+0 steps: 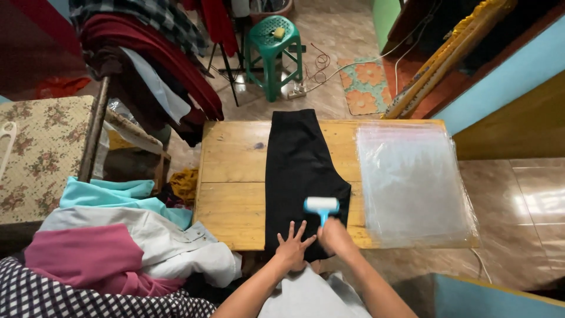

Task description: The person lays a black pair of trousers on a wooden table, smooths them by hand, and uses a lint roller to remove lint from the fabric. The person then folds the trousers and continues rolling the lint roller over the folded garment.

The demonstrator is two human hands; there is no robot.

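Black shorts [297,171] laid flat lengthwise on wooden table [232,176]. Left hand [292,247] fingers spread, pressing near hem to keep fabric taut. Right hand [335,235] fist-gripping lint roller [321,206] handle, head on cloth. Clear plastic bags [412,182] stacked just right.

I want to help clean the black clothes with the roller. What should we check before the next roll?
1. Black garment flat on the wooden table: ok.
2. Left hand pressing the near edge of the cloth: ok.
3. Right hand gripping the lint roller: ok.
4. Roller head on the fabric: ok.
5. Roller sheet still sticky: cannot tell.
6. Clear plastic bags beside the garment, out of the way: ok.
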